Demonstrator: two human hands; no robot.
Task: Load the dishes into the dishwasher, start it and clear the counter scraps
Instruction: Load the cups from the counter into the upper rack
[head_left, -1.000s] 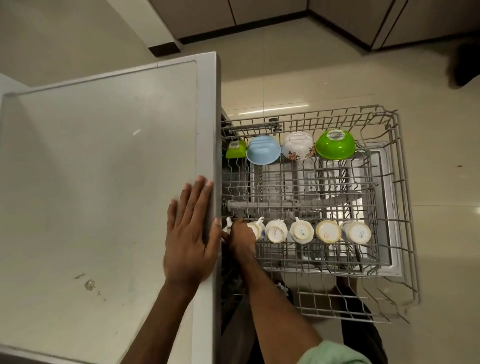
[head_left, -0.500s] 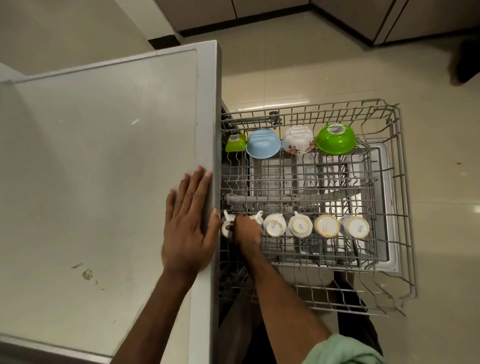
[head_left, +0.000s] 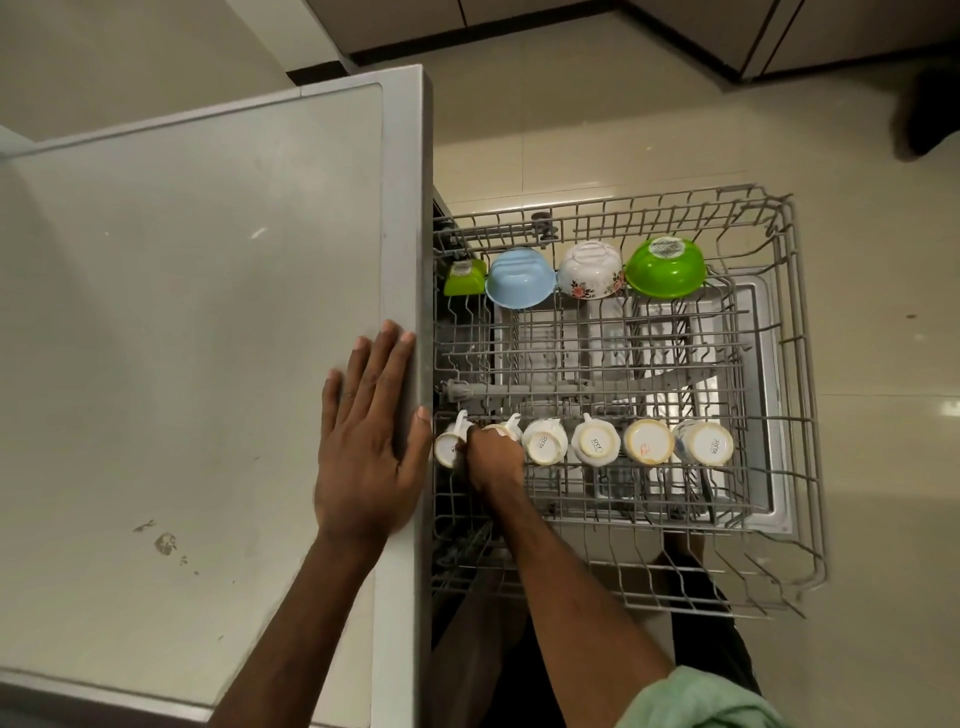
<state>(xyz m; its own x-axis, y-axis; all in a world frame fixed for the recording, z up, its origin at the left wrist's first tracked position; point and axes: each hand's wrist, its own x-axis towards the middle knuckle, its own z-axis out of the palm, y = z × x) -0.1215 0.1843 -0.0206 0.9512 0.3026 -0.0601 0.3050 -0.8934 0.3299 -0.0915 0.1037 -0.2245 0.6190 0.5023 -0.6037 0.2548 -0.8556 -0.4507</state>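
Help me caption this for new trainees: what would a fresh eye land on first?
The pulled-out wire rack dominates, a bright green bowl standing out in the upturned row along its far side. Nearer, a row of upturned cups crosses it, and the right hand grips the cup second from the counter. The left hand lies flat on the counter edge.

Both forearms were bare from wrist to elbow. A pale mint-green sleeve (head_left: 696, 699) covered the right upper arm, below the dishwasher rack (head_left: 649, 215). Dark trousers (head_left: 711, 649) showed beneath that rack's near edge.
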